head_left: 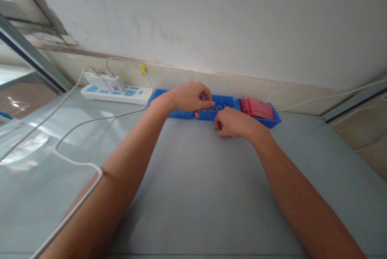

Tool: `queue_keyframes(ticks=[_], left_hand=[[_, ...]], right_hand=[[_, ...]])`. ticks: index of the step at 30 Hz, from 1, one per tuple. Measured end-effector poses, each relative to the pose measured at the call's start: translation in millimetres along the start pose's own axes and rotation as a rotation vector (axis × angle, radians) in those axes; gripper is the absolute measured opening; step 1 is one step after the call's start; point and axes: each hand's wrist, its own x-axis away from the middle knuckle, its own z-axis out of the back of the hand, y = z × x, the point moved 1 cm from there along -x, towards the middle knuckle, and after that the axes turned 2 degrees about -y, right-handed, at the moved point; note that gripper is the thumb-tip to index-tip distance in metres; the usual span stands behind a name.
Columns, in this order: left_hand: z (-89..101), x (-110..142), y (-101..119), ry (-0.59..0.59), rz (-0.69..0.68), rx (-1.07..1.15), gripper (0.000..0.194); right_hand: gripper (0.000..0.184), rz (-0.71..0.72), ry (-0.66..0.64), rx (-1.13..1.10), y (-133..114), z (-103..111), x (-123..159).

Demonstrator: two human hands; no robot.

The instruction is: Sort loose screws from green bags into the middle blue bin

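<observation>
My left hand (pixel 192 96) hovers over the blue bins, its thumb and a finger brought together in a pinch. Whatever may be between those fingertips is too small to make out. Under it, the middle blue bin (pixel 228 101) holds several thin, shiny metal pieces (pixel 214 108). My right hand (pixel 232 123) is closed low at the front of that bin, close to the table top. A tiny dark piece (pixel 215 129) shows at its fingertips, its kind unclear. Behind my left wrist sits another blue bin (pixel 181 114), its contents hidden.
On the right, a blue bin (pixel 270 123) holds red plastic bags (pixel 260 108). A white power strip (pixel 117 96) with plugged-in chargers lies at the back left. A white cable (pixel 75 164) crosses the grey table (pixel 193 194) and passes over my left forearm. A wall rises behind.
</observation>
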Motion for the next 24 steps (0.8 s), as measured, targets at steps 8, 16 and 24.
queue_keyframes(ticks=[8, 16, 24], left_hand=[[-1.5, 2, -4, -0.143, 0.053, -0.040, 0.024], [-6.7, 0, 6, -0.277, 0.032, -0.125, 0.027], [-24.8, -4, 27, -0.377, 0.091, -0.135, 0.041]], right_hand=[[0.014, 0.101, 0.084, -0.745, 32, 5, 9], [0.037, 0.113, 0.281, -1.007, 56, -1, 8], [0.022, -0.023, 0.592, -0.859, 66, -4, -1]])
